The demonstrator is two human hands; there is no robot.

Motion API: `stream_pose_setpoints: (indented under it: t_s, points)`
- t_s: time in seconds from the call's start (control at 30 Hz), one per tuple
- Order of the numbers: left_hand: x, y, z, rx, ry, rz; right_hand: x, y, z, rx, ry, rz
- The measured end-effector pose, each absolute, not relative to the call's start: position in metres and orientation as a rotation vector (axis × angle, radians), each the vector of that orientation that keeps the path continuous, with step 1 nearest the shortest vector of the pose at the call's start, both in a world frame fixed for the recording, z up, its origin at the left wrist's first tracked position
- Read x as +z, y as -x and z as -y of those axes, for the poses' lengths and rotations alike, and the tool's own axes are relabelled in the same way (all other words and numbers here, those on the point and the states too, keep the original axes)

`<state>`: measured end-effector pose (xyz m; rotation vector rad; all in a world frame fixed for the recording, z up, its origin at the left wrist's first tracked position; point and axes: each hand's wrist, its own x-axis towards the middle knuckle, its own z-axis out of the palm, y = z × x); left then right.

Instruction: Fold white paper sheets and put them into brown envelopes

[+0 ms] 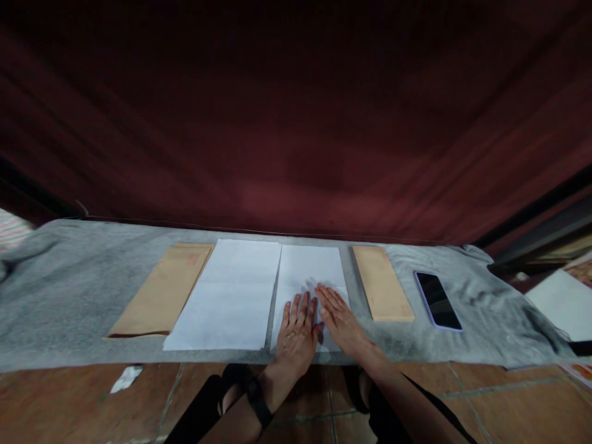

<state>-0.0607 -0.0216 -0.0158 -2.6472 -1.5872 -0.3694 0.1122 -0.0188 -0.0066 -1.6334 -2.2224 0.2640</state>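
My left hand (296, 333) lies flat on a white sheet of paper (308, 262), fingers stretched out and pointing away from me. Close beside it, my right hand (341, 316) rests on the same sheet with its fingers extended and angled to the left. Neither hand grips anything. Left of this sheet is a second, wider white sheet or stack of paper (231, 293). A large brown envelope (161, 287) lies farther left, partly beneath that paper's edge. To the right of my hands sits a narrower stack of brown envelopes (383, 283).
A phone (438, 301) in a light purple case lies at the right on the grey cloth (69, 290). Dark red fabric (287, 123) rises behind the cloth. A crumpled white scrap (126, 378) is on the tiled floor (60, 404). More papers (562, 305) stand at the far right.
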Motion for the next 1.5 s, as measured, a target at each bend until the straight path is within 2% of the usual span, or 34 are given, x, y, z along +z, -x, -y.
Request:
stream_pose_setpoints:
  t_s: [0.13, 0.27, 0.57, 0.87, 1.0, 1.23, 1.5]
  points:
    - [-0.021, 0.060, 0.022, -0.331, 2.677, 1.550, 0.006, -0.103, 0.004, 0.525, 1.476, 2.402]
    - [-0.019, 0.059, 0.023, -0.307, 2.685, 1.607, 0.011, -0.099, -0.017, 0.615, 1.457, 2.499]
    - [-0.021, 0.053, 0.024, -0.291, 2.676, 1.721, 0.008, -0.092, -0.098, 0.419, 1.372, 2.729]
    - [-0.026, 0.055, 0.024, -0.400, 2.642, 1.689, 0.003, -0.085, -0.155, 0.224, 1.527, 2.622]
    - [-0.023, 0.054, 0.025, -0.411, 2.628, 1.692, 0.007, -0.077, -0.150, 0.251, 1.495, 2.609]
    - [-0.015, 0.057, 0.025, -0.306, 2.744, 1.726, 0.010, -0.069, -0.094, 0.463, 0.992, 2.854]
    - [-0.019, 0.058, 0.025, -0.389, 2.690, 1.668, 0.005, -0.060, -0.130, 0.375, 1.195, 2.814]
